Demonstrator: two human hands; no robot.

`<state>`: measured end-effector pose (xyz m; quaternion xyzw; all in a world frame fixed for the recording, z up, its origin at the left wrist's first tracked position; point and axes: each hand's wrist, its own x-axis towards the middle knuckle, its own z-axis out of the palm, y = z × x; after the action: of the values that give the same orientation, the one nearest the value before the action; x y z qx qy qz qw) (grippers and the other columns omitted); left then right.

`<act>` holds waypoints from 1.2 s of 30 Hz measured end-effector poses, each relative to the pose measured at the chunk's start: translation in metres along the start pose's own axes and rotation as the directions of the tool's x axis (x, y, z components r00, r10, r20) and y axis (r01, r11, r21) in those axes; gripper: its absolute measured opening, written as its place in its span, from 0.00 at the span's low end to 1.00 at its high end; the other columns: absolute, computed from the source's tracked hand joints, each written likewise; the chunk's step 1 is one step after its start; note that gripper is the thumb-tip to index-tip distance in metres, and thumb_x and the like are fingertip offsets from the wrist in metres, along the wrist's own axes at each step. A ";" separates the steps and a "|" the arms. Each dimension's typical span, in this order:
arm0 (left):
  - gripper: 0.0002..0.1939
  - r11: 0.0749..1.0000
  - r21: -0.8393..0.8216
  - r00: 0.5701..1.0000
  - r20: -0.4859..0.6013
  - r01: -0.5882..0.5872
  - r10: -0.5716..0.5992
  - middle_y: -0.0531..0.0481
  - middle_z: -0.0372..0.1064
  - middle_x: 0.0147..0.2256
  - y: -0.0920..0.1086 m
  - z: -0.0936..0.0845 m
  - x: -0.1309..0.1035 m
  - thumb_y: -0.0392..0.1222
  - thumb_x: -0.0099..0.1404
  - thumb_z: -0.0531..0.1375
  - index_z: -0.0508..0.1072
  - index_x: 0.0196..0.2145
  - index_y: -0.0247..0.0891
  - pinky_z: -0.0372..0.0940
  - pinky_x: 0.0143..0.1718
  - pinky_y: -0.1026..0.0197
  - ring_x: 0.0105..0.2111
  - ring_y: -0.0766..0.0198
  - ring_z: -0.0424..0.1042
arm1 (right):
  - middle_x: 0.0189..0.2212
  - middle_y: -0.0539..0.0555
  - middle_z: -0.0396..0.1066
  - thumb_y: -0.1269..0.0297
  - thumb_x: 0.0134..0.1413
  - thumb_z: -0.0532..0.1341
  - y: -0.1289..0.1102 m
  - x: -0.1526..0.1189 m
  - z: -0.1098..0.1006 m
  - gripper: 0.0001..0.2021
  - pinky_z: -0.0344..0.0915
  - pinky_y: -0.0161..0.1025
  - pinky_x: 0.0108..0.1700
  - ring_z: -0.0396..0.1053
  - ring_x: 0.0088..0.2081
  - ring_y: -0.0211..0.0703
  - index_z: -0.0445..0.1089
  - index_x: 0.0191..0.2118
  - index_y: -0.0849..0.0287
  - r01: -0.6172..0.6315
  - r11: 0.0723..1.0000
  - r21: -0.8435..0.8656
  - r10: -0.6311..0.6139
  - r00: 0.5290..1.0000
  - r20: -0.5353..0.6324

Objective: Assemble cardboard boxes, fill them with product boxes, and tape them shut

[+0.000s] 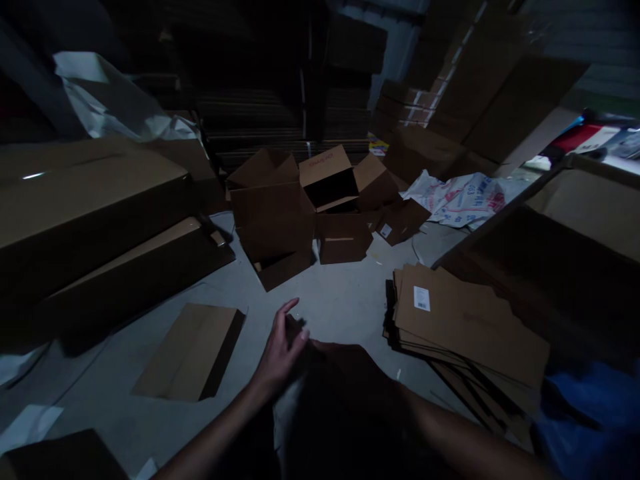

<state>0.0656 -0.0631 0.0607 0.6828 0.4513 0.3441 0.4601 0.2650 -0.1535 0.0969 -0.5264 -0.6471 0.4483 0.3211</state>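
The left hand [283,347] sits low in the centre of the frame, fingers loosely spread and thumb raised, resting on the upper left edge of a dark piece of cardboard [350,393] held in front of the person. That piece is deep in shadow, so its shape is hard to read; it seems to run from the left hand down and to the right, towards the lower middle of the frame. The right forearm comes in from the lower right, but the right hand itself is lost in the dark against the cardboard, and I cannot tell whether it grips or lies flat.

Just right of the held piece lies a stack of flattened boxes [465,327], its long axis running from centre right down to the lower right, nearer the right arm. A single flattened box [193,353] lies on the floor [340,293] to the left, nearer the left hand. Several opened cartons [320,200] stand beyond, at the centre of the frame, well apart from both hands.
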 end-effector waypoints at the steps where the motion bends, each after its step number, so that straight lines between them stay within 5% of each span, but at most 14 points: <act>1: 0.31 0.999 -0.020 0.999 0.013 0.037 -0.036 0.37 0.56 0.68 -0.012 0.001 0.003 0.57 0.71 0.57 0.59 0.66 0.43 0.56 0.68 0.37 0.70 0.44 0.56 | 0.53 0.49 0.79 0.56 0.67 0.59 0.012 0.006 0.002 0.19 0.72 0.42 0.54 0.77 0.51 0.47 0.72 0.61 0.45 -0.050 0.991 0.126 0.040 0.996 0.079; 5: 0.28 0.994 -0.047 0.994 0.049 0.100 -0.098 0.38 0.61 0.66 -0.050 -0.003 0.007 0.54 0.73 0.54 0.58 0.65 0.42 0.57 0.67 0.42 0.68 0.50 0.60 | 0.53 0.54 0.79 0.47 0.49 0.72 0.075 0.014 0.014 0.30 0.68 0.53 0.60 0.75 0.55 0.55 0.76 0.57 0.53 -0.354 0.825 0.440 0.235 0.924 0.302; 9: 0.27 0.995 -0.031 0.993 0.073 0.097 -0.094 0.39 0.60 0.66 -0.053 -0.009 0.004 0.48 0.71 0.54 0.58 0.65 0.41 0.53 0.69 0.42 0.68 0.51 0.58 | 0.52 0.57 0.80 0.42 0.42 0.73 0.108 0.007 0.023 0.37 0.68 0.55 0.59 0.76 0.53 0.57 0.76 0.57 0.57 -0.368 0.799 0.477 0.263 0.925 0.272; 13: 0.30 0.993 -0.019 0.987 0.109 0.118 -0.115 0.39 0.59 0.66 -0.037 -0.015 0.005 0.42 0.66 0.52 0.59 0.65 0.40 0.53 0.70 0.42 0.68 0.49 0.58 | 0.42 0.55 0.82 0.49 0.61 0.63 0.087 0.000 0.008 0.19 0.72 0.46 0.46 0.78 0.41 0.50 0.81 0.49 0.55 -0.182 0.979 0.094 0.185 0.982 -0.029; 15: 0.29 0.993 0.001 0.987 0.110 0.121 -0.121 0.40 0.60 0.66 -0.026 -0.017 0.005 0.44 0.67 0.52 0.59 0.65 0.41 0.53 0.69 0.40 0.67 0.48 0.59 | 0.39 0.54 0.82 0.55 0.67 0.57 0.070 0.001 -0.005 0.16 0.71 0.42 0.43 0.78 0.39 0.47 0.82 0.47 0.52 -0.089 0.986 -0.143 0.071 0.989 -0.132; 20: 0.34 0.984 0.080 0.979 -0.146 0.158 -0.145 0.39 0.61 0.61 -0.005 -0.006 0.006 0.57 0.64 0.65 0.59 0.61 0.43 0.57 0.65 0.41 0.64 0.45 0.60 | 0.41 0.52 0.82 0.61 0.70 0.56 0.046 0.015 -0.017 0.15 0.71 0.40 0.43 0.79 0.40 0.44 0.82 0.49 0.48 0.040 0.945 -0.325 -0.103 0.978 -0.179; 23: 0.38 0.982 0.082 0.959 -0.242 0.170 -0.146 0.39 0.58 0.60 -0.006 0.002 0.012 0.53 0.58 0.69 0.56 0.59 0.42 0.59 0.63 0.42 0.62 0.46 0.61 | 0.41 0.52 0.83 0.61 0.69 0.57 0.048 0.023 -0.018 0.14 0.73 0.41 0.45 0.80 0.41 0.45 0.82 0.48 0.49 0.037 0.937 -0.348 -0.112 0.974 -0.198; 29: 0.34 0.994 0.043 0.992 0.065 0.104 -0.107 0.38 0.53 0.62 -0.017 -0.004 0.001 0.46 0.64 0.60 0.51 0.63 0.41 0.55 0.66 0.43 0.65 0.46 0.56 | 0.44 0.56 0.82 0.53 0.65 0.61 0.064 0.022 -0.038 0.17 0.73 0.47 0.51 0.79 0.46 0.52 0.81 0.50 0.55 -0.195 0.901 -0.389 0.034 0.922 -0.385; 33: 0.39 0.971 0.026 0.967 -0.098 0.239 -0.236 0.35 0.49 0.63 -0.025 0.006 -0.007 0.59 0.65 0.63 0.49 0.62 0.40 0.54 0.67 0.42 0.67 0.44 0.51 | 0.37 0.52 0.82 0.48 0.62 0.63 0.058 -0.001 -0.042 0.20 0.72 0.41 0.40 0.78 0.35 0.47 0.79 0.53 0.53 -0.297 0.907 -0.299 0.232 0.944 -0.233; 36: 0.46 0.971 0.052 0.964 -0.144 0.232 -0.223 0.35 0.50 0.62 -0.028 0.017 -0.003 0.62 0.58 0.68 0.50 0.62 0.39 0.52 0.68 0.41 0.67 0.42 0.52 | 0.39 0.51 0.83 0.52 0.64 0.60 0.055 -0.023 -0.049 0.16 0.70 0.41 0.42 0.79 0.38 0.47 0.82 0.48 0.50 -0.298 0.887 -0.354 0.280 0.955 -0.102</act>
<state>0.0717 -0.0664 0.0286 0.6166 0.5688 0.3192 0.4409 0.3354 -0.1614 0.0666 -0.6780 -0.6255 0.3501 0.1628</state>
